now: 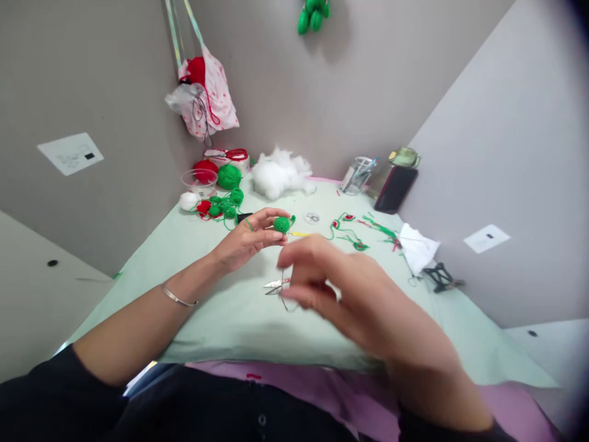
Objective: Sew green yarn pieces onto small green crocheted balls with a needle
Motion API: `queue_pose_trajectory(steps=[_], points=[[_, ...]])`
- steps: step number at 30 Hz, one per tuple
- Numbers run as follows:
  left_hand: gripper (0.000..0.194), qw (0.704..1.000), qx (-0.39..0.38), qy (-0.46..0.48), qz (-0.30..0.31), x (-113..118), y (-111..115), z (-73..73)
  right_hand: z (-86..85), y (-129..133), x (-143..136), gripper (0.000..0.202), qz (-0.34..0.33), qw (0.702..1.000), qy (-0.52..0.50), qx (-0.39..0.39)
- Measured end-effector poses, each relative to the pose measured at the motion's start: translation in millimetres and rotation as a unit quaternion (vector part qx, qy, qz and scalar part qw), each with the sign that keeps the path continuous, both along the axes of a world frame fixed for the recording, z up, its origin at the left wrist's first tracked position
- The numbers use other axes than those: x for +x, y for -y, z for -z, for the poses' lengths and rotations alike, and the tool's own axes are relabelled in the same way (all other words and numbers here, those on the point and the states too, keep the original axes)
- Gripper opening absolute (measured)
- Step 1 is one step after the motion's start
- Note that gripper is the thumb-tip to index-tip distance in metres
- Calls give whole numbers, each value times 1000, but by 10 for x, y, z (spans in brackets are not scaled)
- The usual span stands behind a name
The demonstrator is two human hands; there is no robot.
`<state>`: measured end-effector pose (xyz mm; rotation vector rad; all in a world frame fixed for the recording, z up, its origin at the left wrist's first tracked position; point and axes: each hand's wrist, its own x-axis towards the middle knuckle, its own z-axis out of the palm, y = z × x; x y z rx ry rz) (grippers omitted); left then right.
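My left hand [253, 239] holds a small round green crocheted piece [281, 225] between thumb and fingers, with a green strand looped round one finger. Nearer the camera, my right hand [340, 282] is blurred by motion, its fingers curled. A thin dark strand [282, 276] runs between its fingertips and thumb; whether it is thread or a needle I cannot tell. Under that hand lie scissors [275, 285], their handles partly hidden. A yellow crochet hook [301, 234] rests just right of the green piece.
White stuffing [278, 174] sits at the back, left of a clear cup [358, 176]. Green yarn balls [229, 177] and crocheted pieces [225, 205] lie at the left. A phone [396, 189] leans at the right, near yarn scraps [380, 227], a white cloth [418, 247] and a black stand [442, 277].
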<state>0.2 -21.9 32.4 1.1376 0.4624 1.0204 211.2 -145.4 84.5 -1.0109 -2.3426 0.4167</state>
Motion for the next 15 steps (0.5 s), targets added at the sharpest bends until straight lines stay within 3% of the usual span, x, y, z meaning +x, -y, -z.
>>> queue_pose_trajectory(steps=[1, 3, 6, 10, 15], points=[[36, 1000, -1, 3, -11, -4, -9, 0, -99, -269, -59, 18, 3, 998, -38, -42], [38, 1000, -1, 7, -22, -11, -23, 6, -142, -704, -90, 12, 20, 978, -152, -144], [37, 1000, -7, 5, -27, -22, -36, 22, 58, -1040, -11, 20, 57, 930, -295, -212], [34, 999, -12, -4, -47, -21, -34, 34, 292, -1066, -22, 22, 93, 898, -360, -234], [31, 998, -6, -11, -62, -5, -24, 34, 311, -961, -238, 24, 82, 896, -333, -280]])
